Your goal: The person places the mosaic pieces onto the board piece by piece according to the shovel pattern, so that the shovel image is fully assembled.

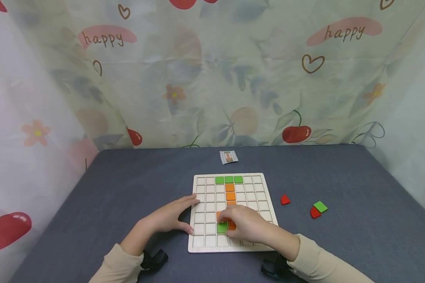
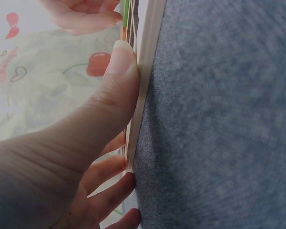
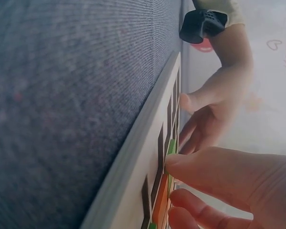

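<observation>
A white gridded board [image 1: 200,243] lies on the table, its columns of cells partly filled with flat tiles. My left hand [image 1: 175,214] rests along the board's left edge, thumb and fingers spread and touching the rim. Over the lower middle of the board, my right hand [image 1: 246,224] has curled fingers and thumb at a green tile [image 1: 222,228], apparently pinching it at its edges. An orange tile [image 1: 231,225] shows beside it, partly under the hand. In the right wrist view, the thumb [image 3: 181,166] touches the green tile [image 3: 171,145]; the fingertips' contact is partly hidden.
A row of green tiles [image 1: 228,179] lies near the board's top, with an orange column [image 1: 230,195] below. Right of the board lie a red piece [image 1: 285,199], another red piece [image 1: 315,212] and a loose green tile [image 1: 320,206]. A small picture card [image 1: 228,157] lies behind the board.
</observation>
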The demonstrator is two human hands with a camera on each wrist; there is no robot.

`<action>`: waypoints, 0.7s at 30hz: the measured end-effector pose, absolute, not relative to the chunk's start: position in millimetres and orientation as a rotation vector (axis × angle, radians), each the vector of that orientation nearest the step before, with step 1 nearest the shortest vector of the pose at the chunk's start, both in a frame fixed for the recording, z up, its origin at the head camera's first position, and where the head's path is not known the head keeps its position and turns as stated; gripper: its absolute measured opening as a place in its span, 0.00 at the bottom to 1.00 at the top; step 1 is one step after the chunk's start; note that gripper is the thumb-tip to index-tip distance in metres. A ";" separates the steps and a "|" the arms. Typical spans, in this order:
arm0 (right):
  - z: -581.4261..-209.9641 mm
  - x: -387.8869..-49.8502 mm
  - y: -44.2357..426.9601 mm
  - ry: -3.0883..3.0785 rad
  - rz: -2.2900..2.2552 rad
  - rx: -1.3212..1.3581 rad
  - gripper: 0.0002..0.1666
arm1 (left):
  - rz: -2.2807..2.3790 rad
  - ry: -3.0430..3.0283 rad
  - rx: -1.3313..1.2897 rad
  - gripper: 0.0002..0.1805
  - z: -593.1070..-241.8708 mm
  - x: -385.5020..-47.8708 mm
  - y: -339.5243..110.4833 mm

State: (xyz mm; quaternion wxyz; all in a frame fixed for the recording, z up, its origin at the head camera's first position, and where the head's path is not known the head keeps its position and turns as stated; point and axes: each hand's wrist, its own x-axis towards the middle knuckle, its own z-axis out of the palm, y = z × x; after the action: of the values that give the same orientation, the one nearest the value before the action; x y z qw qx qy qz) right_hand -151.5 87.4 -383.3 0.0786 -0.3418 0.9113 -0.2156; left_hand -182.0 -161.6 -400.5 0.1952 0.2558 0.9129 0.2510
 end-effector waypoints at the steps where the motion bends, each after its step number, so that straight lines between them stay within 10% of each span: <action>1: -383.7 -151.7 87.4 2.729 -0.645 -1.022 0.12 | 0.702 2.558 0.716 0.47 -400.4 -181.9 -161.6; 21: -367.0 -175.0 167.5 2.844 -0.800 -0.823 0.13 | 0.692 2.564 0.706 0.48 -401.4 -182.2 -161.3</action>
State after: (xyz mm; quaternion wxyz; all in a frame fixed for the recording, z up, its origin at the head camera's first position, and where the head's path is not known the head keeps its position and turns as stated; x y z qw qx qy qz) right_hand -175.0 167.5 -367.0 0.0371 -0.2681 0.9267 -0.2608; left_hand -182.2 -161.3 -401.4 0.1954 0.2518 0.9151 0.2470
